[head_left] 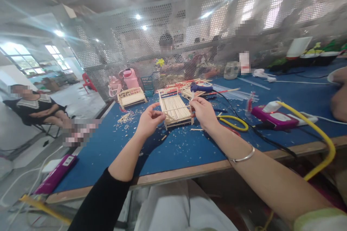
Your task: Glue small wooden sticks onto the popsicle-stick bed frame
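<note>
A small bed frame built of thin wooden sticks (175, 110) stands on the blue table top (176, 151). My left hand (150, 120) pinches its near left corner, fingers closed on the frame. My right hand (204, 112) grips the right end, a silver bangle on that wrist. A second finished stick bed (132, 97) sits further back to the left. A blue glue gun (201, 88) lies just behind the frame I hold, its black cord running right.
Wood scraps litter the table around the frame. A purple power strip (272, 118) and a yellow hose (311, 130) lie to the right. Pink containers (127, 79), loose sticks and a perforated metal screen stand at the back. A seated person (35, 108) is at far left.
</note>
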A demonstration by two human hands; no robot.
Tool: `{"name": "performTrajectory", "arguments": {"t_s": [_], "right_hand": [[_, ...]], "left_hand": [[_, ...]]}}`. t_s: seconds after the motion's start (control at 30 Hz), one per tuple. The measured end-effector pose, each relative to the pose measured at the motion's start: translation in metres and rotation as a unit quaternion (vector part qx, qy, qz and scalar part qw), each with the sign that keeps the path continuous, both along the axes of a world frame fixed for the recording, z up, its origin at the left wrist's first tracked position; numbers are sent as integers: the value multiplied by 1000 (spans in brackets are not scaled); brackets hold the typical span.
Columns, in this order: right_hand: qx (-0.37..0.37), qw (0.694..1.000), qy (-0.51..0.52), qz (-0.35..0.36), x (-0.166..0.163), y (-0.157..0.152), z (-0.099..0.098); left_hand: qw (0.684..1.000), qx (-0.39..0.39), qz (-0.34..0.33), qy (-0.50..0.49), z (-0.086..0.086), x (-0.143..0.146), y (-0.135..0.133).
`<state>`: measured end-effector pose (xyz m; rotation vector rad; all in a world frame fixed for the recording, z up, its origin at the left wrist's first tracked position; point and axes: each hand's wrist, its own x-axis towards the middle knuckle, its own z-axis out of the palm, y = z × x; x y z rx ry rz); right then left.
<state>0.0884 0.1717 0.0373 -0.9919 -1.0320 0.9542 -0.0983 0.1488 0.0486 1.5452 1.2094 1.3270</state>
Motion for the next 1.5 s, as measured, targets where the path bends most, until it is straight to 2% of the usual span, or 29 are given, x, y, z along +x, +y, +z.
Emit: {"name": "performTrajectory", "arguments": {"t_s": [0.13, 0.2, 0.27, 0.33, 0.4, 0.47, 0.63, 0.87, 1.0, 1.27, 1.4, 1.5], "right_hand": [[26, 999, -13, -39, 4, -1, 1], [85, 992, -23, -93, 6, -5, 5], [155, 981, -42, -109, 6, -12, 8], [185, 980, -61, -40, 3, -17, 10], [163, 982, -60, 67, 0, -20, 9], [129, 982, -34, 135, -3, -20, 8], [71, 979, 28, 188, -3, -17, 8], [1, 976, -20, 217, -5, -19, 7], [1, 972, -45, 229, -2, -16, 4], [8, 959, -121, 255, -7, -19, 3], [-12, 953, -157, 259, -8, -24, 6], [-75, 950, -131, 274, -4, -27, 11]], "left_hand": [[1000, 7, -14, 11, -1, 0, 0], [999, 37, 12, 13, 0, -1, -1], [994, 88, 68, 6, 2, -3, -1], [979, 145, 143, 0, 5, -6, -3], [964, 175, 201, 15, 6, -8, -3], [958, 177, 225, 36, 7, -9, -4], [965, 141, 214, 61, 7, -7, -4], [970, 122, 200, 57, 9, -2, -5], [968, 105, 224, 48, 9, -8, -2], [961, 74, 238, 124, 8, -13, -3], [974, 50, 191, 112, 2, -9, 1], [989, 22, 120, 87, -2, -7, 3]]}}
